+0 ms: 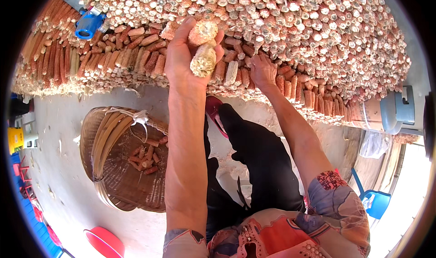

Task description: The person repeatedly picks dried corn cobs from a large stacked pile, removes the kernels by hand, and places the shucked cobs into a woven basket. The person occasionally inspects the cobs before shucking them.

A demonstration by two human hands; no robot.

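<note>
Two bare corn cobs [203, 60] are gripped in my left hand [184, 50], their pale ends turned towards me. That hand is raised in front of a large stack of corn cobs [306, 29], packed with their ends facing out. To its right, my right hand [264, 70] reaches down onto the lower ledge of the stack, its fingers at the cobs there. Whether those fingers hold a cob is hidden by the back of the hand. A pale cob [232, 72] stands out among redder ones between my two hands.
A woven bamboo basket [119, 193] with several cobs [146, 159] in its bottom stands left of my legs. A blue device [89, 24] rests on the stack's upper left. At the right are a gas cylinder [368, 114] and a blue dustpan [378, 203]. A red basin [105, 242] lies lower left.
</note>
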